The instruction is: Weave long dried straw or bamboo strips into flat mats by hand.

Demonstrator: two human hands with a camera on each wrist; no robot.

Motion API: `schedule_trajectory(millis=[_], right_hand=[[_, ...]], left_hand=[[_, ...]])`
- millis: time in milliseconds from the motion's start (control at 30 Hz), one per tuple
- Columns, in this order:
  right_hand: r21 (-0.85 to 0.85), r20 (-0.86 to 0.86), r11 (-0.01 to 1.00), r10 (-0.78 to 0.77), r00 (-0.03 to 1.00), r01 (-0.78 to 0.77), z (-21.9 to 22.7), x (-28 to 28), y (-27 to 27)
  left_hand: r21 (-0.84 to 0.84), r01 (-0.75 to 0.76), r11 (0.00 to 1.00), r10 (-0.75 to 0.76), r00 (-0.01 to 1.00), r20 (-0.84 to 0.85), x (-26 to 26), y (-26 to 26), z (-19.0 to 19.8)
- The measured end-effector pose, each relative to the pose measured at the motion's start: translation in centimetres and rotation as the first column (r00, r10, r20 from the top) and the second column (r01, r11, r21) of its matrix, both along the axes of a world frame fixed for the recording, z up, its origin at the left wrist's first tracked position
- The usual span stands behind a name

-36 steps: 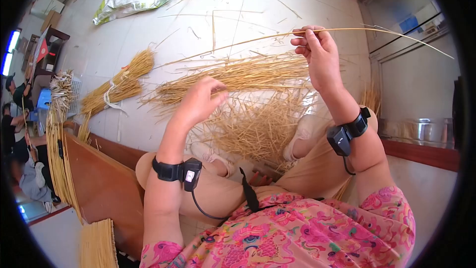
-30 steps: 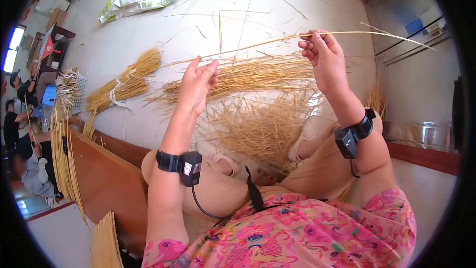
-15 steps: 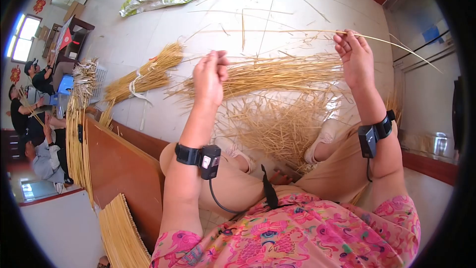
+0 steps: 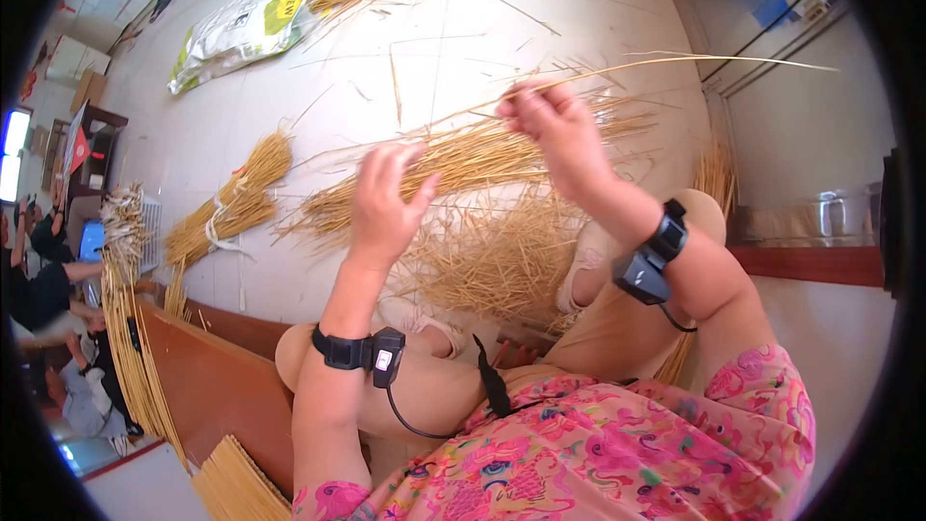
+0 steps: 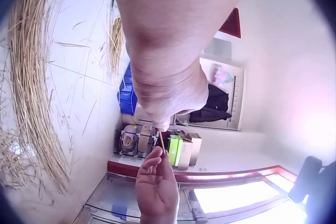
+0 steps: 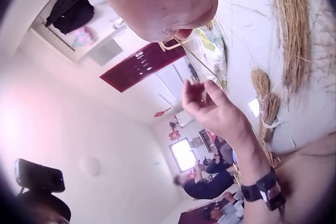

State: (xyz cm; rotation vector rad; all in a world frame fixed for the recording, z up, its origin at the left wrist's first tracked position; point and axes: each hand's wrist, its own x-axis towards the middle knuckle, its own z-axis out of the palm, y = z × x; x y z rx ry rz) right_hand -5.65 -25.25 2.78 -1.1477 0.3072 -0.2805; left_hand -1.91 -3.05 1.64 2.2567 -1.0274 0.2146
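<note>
In the head view my right hand pinches a long thin straw stalk between thumb and fingertips; the stalk reaches far out to the right and also runs down to the left. My left hand is raised to the left, thumb and fingers apart, near the stalk's left part, with no grip on it showing. Below both hands a loose bundle of straw lies across the floor. The right wrist view shows the left hand with its fingers bent and spread beside the stalk.
Short straw scraps lie between the feet. A tied straw bundle is at the left, a green and white bag at the upper left. A brown wooden board stands beside the left leg. Several people sit far left.
The right hand has moved left and slightly down with the stalk, nearer the left hand. The left hand has lowered and its fingers have spread. The head view has shifted.
</note>
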Motion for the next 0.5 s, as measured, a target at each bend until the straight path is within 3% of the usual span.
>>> schedule_trajectory(millis=[33,67,167,233,267,367,400,500], right_hand=[[-0.005,-0.034,0.998,0.055,0.998,-0.055,-0.2,-0.3,0.7],[-0.010,-0.038,0.994,0.105,0.994,-0.105,-0.3,-0.6,1.4],[-0.022,-0.077,0.966,0.254,0.964,-0.256,-0.9,-1.2,2.7],[-0.022,-0.148,0.935,0.346,0.926,-0.353,-1.2,-1.3,2.7],[0.014,-0.152,0.944,0.329,0.932,-0.331,-0.8,-1.3,2.6],[-0.085,-0.150,0.986,0.132,0.980,-0.146,1.0,0.2,0.5],[-0.091,-0.075,0.992,0.085,0.994,-0.092,0.8,0.8,-0.8],[0.035,0.057,0.993,-0.111,0.992,0.109,2.1,1.8,-4.9]], left_hand=[[-0.071,-0.077,0.995,0.087,0.984,0.156,0.1,-0.3,0.6],[-0.068,-0.058,0.996,0.076,0.948,0.310,0.3,-0.7,1.3],[-0.133,-0.071,0.989,0.049,0.986,-0.161,-0.2,-1.4,-0.3],[0.032,-0.076,0.997,0.078,0.994,-0.071,0.1,-1.1,-1.6],[0.117,-0.083,0.990,0.086,0.996,-0.023,0.3,-0.7,-1.9],[0.091,-0.177,0.980,0.181,0.982,-0.047,1.0,0.3,-1.8],[0.096,-0.189,0.977,0.193,0.981,-0.034,1.2,0.8,-1.7],[0.102,-0.226,0.969,0.226,0.974,0.011,1.8,2.2,-1.8]])
